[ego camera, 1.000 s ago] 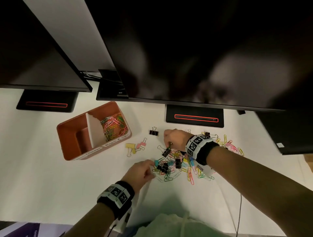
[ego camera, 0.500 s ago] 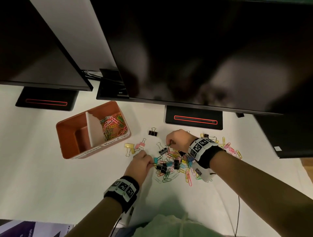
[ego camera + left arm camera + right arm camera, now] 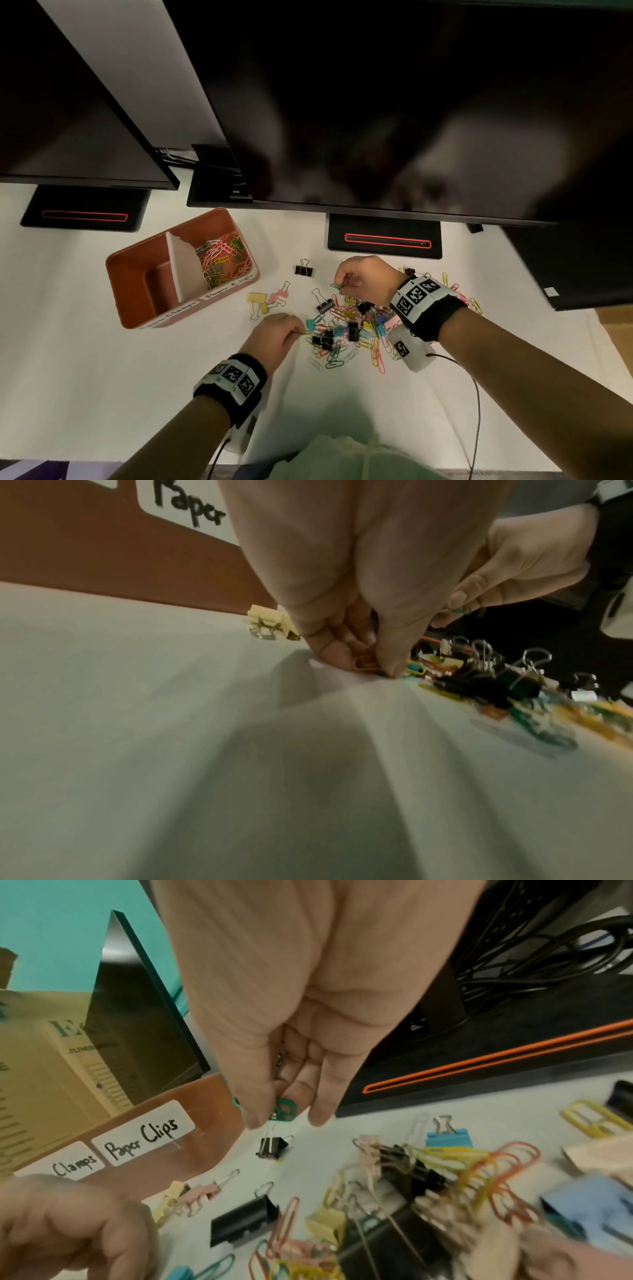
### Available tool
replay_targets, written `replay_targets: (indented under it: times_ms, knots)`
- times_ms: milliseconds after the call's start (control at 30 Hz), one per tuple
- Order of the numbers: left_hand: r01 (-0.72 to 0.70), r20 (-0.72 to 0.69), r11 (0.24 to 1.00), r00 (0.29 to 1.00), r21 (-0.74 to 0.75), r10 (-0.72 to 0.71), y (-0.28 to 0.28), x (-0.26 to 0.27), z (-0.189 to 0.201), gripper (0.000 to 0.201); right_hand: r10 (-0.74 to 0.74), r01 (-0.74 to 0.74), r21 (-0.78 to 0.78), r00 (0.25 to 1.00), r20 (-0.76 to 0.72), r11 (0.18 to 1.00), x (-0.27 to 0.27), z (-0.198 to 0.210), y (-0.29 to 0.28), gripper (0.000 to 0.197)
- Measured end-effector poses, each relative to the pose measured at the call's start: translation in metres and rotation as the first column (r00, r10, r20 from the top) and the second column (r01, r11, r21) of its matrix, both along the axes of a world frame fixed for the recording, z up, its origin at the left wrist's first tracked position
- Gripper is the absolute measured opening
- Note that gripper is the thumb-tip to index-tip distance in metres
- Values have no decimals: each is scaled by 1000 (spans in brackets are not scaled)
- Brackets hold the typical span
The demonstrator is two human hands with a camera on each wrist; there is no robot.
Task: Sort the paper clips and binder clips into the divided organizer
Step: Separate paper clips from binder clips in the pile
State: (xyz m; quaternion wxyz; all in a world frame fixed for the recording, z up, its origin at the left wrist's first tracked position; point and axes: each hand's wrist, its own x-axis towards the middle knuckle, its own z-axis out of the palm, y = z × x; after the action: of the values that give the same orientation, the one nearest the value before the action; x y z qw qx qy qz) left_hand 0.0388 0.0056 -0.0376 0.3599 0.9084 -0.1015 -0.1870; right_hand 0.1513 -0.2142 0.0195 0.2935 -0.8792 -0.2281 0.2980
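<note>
A brown divided organizer (image 3: 130,274) stands at the left; its right compartment, labelled "Paper Clips" (image 3: 143,1137), holds coloured paper clips (image 3: 222,258), and the compartment labelled "Clamps" (image 3: 73,1167) looks bare. A mixed pile of paper clips and binder clips (image 3: 349,330) lies in the middle of the table. My left hand (image 3: 298,330) is at the pile's left edge and pinches an orange paper clip (image 3: 366,662) against the table. Above the pile's far side, my right hand (image 3: 340,284) pinches a green paper clip (image 3: 284,1108).
Loose binder clips lie between pile and organizer: a black one (image 3: 304,269), a yellow one (image 3: 257,298), a pink one (image 3: 279,294). Dark monitors overhang the table's back, with black stands (image 3: 383,236) beneath. A cable (image 3: 476,394) trails from my right wrist.
My left hand has moved forward to the pile's left edge and pinched a clip. My right hand has left the black binder clip and now holds a green paper clip.
</note>
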Motion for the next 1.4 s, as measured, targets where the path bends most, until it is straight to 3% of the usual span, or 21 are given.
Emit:
replay_targets:
  times_ms: [133,200,300,367,467,533,600,733,867,967,1067,1167,1400]
  knots:
    - [-171,61,982,982,-85,176,20,0,37,13,51,-56,94,997,52,994,2,16,15,14]
    - [-295,132,944,940,-145,314,39,4,67,14,78,-97,173,991,112,980,6,28,36,13]
    - [-457,255,881,844,-121,472,77,22,100,12,128,-182,268,970,206,946,12,44,83,13]
    - [-549,229,831,800,-92,554,101,36,105,13,157,-227,307,959,237,924,15,50,118,13]
    - [-623,73,779,776,-62,626,122,52,99,16,166,-234,304,958,234,924,17,52,166,19]
    - [-605,32,796,796,4,605,123,55,96,22,146,-197,271,969,197,942,19,50,182,24]
    - [-589,76,808,807,30,585,121,53,99,26,112,-155,248,977,179,956,25,47,180,25]
    - [-535,176,838,819,-110,546,103,37,108,18,-7,-43,199,970,244,979,39,31,132,21]
    - [-345,129,922,921,-174,368,65,18,88,15,38,-13,-150,985,167,989,49,6,87,32]
    - [-190,119,981,974,-32,193,39,9,53,29,96,-73,-282,993,71,957,46,-10,82,42]
    - [-105,94,975,992,198,88,24,11,24,45,81,-73,-323,997,11,944,43,-25,86,38]
    - [-92,58,945,995,314,77,19,16,11,48,40,-42,-342,999,-12,939,42,-28,86,22]
    - [-152,122,954,985,257,124,24,19,1,42,-148,163,-233,986,78,959,55,-18,52,15]
